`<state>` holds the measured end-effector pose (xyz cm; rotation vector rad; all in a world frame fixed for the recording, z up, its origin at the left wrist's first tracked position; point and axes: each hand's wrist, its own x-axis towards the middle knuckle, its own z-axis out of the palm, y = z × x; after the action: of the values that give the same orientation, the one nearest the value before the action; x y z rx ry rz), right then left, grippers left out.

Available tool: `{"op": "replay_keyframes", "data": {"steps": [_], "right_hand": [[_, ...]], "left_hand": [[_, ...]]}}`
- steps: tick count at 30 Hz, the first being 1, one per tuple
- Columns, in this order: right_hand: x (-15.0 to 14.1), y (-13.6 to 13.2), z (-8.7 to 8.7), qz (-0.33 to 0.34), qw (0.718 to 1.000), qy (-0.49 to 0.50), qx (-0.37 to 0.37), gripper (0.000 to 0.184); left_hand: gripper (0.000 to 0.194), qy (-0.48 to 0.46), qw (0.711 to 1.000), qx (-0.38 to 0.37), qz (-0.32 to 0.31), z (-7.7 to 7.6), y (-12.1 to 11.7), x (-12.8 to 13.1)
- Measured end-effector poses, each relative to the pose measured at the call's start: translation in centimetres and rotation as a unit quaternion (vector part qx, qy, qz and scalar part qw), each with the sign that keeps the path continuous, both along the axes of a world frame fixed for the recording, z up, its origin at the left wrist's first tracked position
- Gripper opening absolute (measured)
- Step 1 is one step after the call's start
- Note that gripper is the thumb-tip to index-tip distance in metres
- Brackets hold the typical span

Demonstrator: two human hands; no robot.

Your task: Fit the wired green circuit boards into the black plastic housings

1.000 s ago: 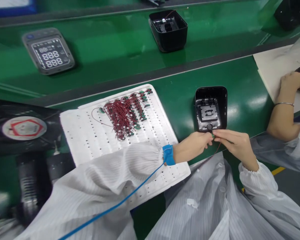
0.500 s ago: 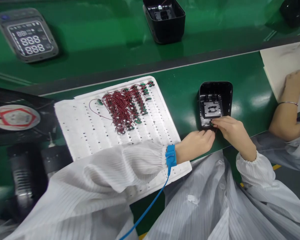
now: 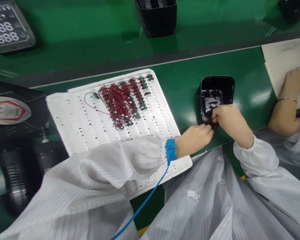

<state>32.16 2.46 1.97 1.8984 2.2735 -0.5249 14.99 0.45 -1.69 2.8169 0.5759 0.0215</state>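
Observation:
An open black plastic housing [image 3: 217,87] lies on the green bench in front of me, its inner fittings showing. My right hand [image 3: 228,120] is closed in a pinch at the housing's near edge, holding a thin red wire [image 3: 213,130] that trails down toward my coat. My left hand [image 3: 196,138] sits just below and left of it, fingers curled against the housing's near corner and touching the same wire. A blue strap [image 3: 170,150] circles my left wrist, with a blue cord running down from it.
A white perforated tray [image 3: 77,123] to the left carries a pile of red wires with green ends [image 3: 123,100]. On the far belt stand another black housing [image 3: 156,15] and a display panel [image 3: 7,28]. A co-worker's hand [image 3: 293,78] rests on a white sheet at right.
Both hands moved up from the bench edge to the housing's near edge, my right hand carrying the wire's end into it. The view has shifted, so everything sits higher and further left.

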Motion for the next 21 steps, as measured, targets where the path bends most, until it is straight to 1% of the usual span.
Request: {"op": "replay_keyframes", "data": {"steps": [3, 6, 9, 12, 14, 16, 19, 21], "right_hand": [[-0.8, 0.9, 0.7, 0.023, 0.997, -0.067, -0.019, 0.024], [-1.2, 1.8, 1.3, 0.064, 0.992, -0.112, -0.008, 0.020], [-0.8, 2.4, 1.6, 0.095, 0.989, -0.109, -0.031, 0.021], [0.1, 2.7, 1.8, 0.116, 0.987, -0.080, -0.074, 0.021], [0.6, 2.7, 1.9, 0.127, 0.987, -0.059, -0.085, 0.022], [1.0, 2.4, 1.8, 0.128, 0.988, -0.044, -0.079, 0.025], [1.1, 1.5, 1.5, 0.124, 0.991, -0.037, -0.040, 0.032], [1.1, 0.6, 1.1, 0.112, 0.993, -0.038, -0.011, 0.033]], "left_hand": [[0.026, 0.007, 1.000, -0.020, 0.001, 0.0, 0.1, 0.1], [0.027, 0.006, 1.000, -0.030, 0.003, 0.2, 0.1, 0.1], [0.026, 0.007, 0.999, -0.035, 0.007, 0.3, 0.2, 0.0], [0.027, 0.005, 0.999, -0.040, 0.012, 0.4, 0.2, 0.0], [0.028, 0.008, 0.999, -0.042, 0.013, 0.4, 0.2, 0.0], [0.027, 0.006, 0.999, -0.037, 0.011, 0.4, 0.2, 0.0], [0.027, -0.008, 0.999, -0.028, 0.012, 0.3, 0.2, -0.1], [0.027, -0.008, 0.999, -0.029, 0.014, 0.3, 0.2, -0.1]]}}
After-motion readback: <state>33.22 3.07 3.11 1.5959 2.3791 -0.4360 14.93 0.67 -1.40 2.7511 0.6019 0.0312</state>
